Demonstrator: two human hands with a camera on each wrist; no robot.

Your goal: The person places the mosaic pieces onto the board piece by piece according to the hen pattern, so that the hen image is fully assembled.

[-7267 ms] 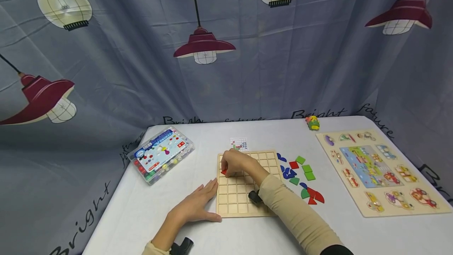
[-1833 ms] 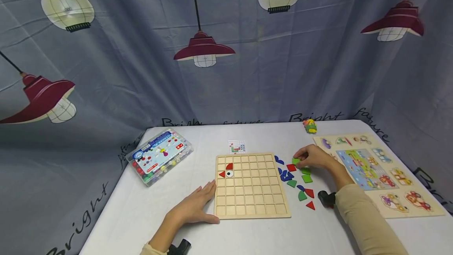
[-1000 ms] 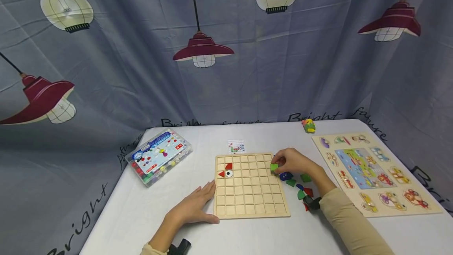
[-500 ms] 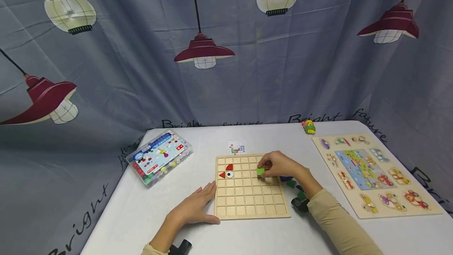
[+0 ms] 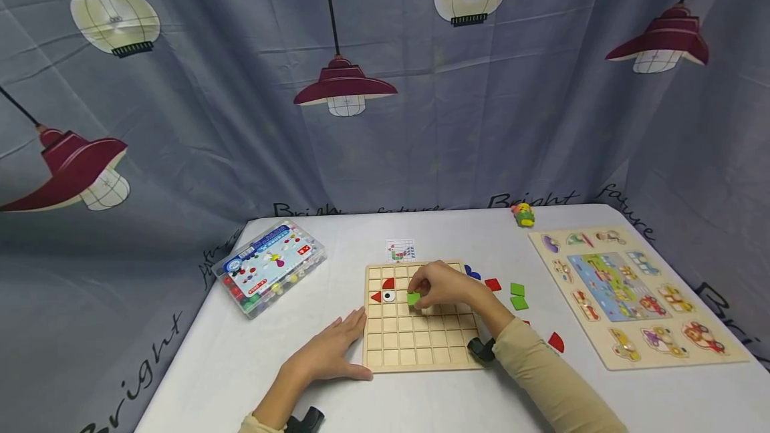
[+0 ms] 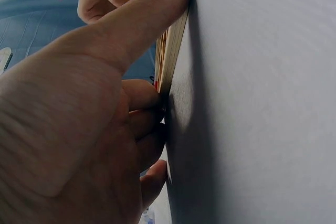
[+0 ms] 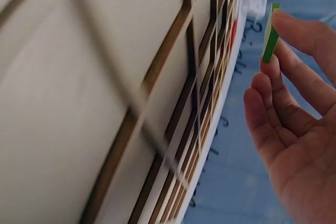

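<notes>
My right hand (image 5: 444,284) pinches a green square tile (image 7: 271,34) between thumb and fingertips, just above the gridded wooden board (image 5: 415,339). In the head view that tile is over the upper middle of the grid, right of the placed pieces. A red quarter-round piece (image 5: 388,282), a red triangle (image 5: 376,297) and a white tile with a black eye dot (image 5: 389,296) lie in the board's upper left cells. My left hand (image 5: 329,353) rests flat on the table, its fingers and thumb touching the board's left edge.
Right of the board lie two green squares (image 5: 517,289), a red square (image 5: 492,284), blue pieces (image 5: 472,272) and a red quarter-round (image 5: 556,341). Behind it sits a picture card (image 5: 400,250). A bead box (image 5: 271,266), a toy figure (image 5: 523,214) and a puzzle board (image 5: 637,293) stand around.
The red triangle, quarter-round and eye tile now show on the board. My right hand picked up a green square from the loose pieces and carried it left over the grid. The left hand stayed put.
</notes>
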